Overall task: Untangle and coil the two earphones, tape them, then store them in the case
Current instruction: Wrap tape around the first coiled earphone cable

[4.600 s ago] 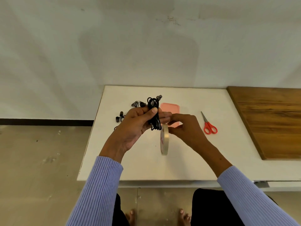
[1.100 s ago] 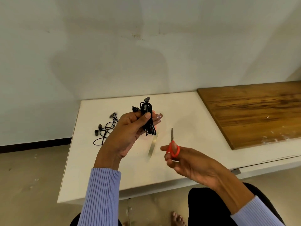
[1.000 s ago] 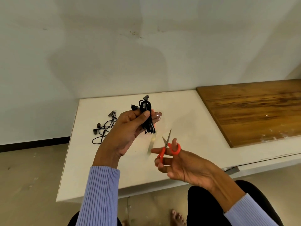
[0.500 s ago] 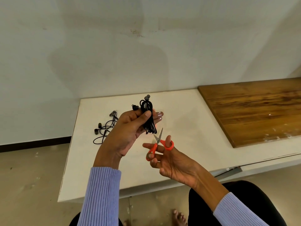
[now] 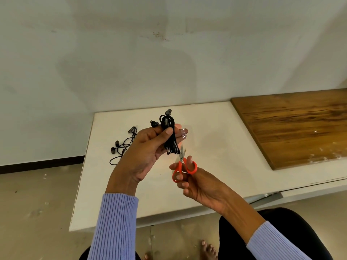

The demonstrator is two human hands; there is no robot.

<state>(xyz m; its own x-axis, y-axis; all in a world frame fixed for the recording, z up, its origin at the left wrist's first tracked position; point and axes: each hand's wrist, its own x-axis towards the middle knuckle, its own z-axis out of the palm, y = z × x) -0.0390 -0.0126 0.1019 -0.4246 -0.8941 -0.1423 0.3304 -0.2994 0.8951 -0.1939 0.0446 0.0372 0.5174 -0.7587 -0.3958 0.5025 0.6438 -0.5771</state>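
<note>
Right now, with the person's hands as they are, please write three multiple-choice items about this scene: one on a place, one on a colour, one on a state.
1. Where is the loose earphone?
A. on the white table, left of the left hand
B. on the wooden board
C. on the floor

2. What colour are the scissors' handles?
A. blue
B. red-orange
C. black

3. What is the left hand doing?
A. resting flat on the table
B. hanging idle
C. gripping the coiled earphone

Answers:
1 A: the loose earphone lies on the white table, beside the left hand.
2 B: the scissors in the right hand have red-orange loops.
3 C: thumb and fingers clamp the coiled earphone.
</note>
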